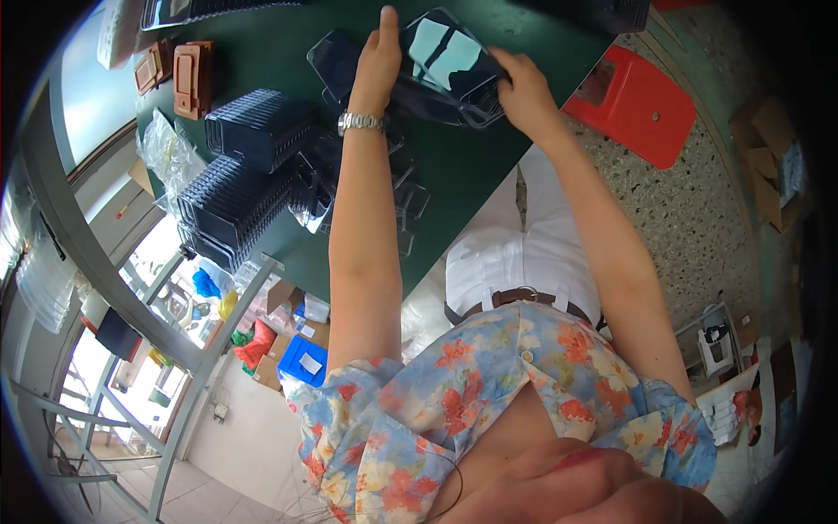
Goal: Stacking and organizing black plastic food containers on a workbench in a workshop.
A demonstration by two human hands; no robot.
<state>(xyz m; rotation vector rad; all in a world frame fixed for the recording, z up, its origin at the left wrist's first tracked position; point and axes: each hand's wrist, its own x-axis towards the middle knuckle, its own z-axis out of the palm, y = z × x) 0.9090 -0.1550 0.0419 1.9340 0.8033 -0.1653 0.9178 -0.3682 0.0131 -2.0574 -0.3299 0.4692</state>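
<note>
Over the green table, a shallow dark plastic tray with clear edges (445,59) is held between my hands, its face bright with reflected light. My left hand (379,68), with a metal watch at the wrist, grips its left side, one finger stretched upward. My right hand (525,94) is closed around its right edge, fingers partly hidden. More trays seem to lie under it, but I cannot tell how many. Another dark tray (328,59) sticks out just left of my left hand. Beside my left forearm are loose trays (410,201) and two stacked rows of nested trays (234,205).
The green table (471,162) has brown plastic pieces (193,80) and crumpled clear bags (166,153) at its left side. A red stool (642,113) stands on the speckled floor to the right. Metal frame bars (209,384), boxes and a blue bin (304,360) are at the lower left.
</note>
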